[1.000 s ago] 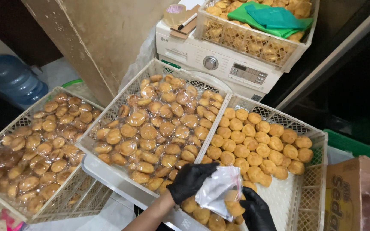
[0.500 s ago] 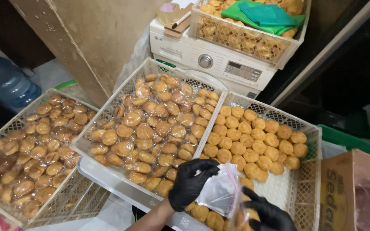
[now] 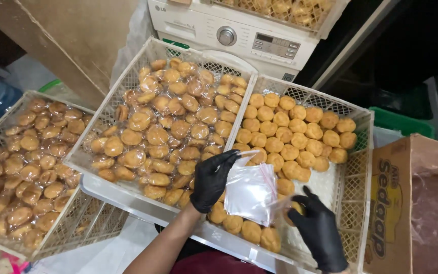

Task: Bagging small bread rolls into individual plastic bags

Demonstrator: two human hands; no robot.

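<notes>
Clear plastic bag (image 3: 252, 192) centre; brown printed carton (image 3: 396, 203) right — grey screen (image 3: 275, 46) on washer.

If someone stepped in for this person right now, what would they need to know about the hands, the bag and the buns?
Left hand: black glove, holding the clear plastic bag open by its top edge.
Right hand: black glove, grip closed on one bun at the bag's lower side; whether the bun is inside the bag cannot be told.
Loose buns: in the right crate, with a bare patch near the right hand.
Wrapped buns: piled in the middle crate and the left crate.
Done: two crates hold wrapped buns.
Left: many loose buns in the right crate are still unwrapped.
</notes>
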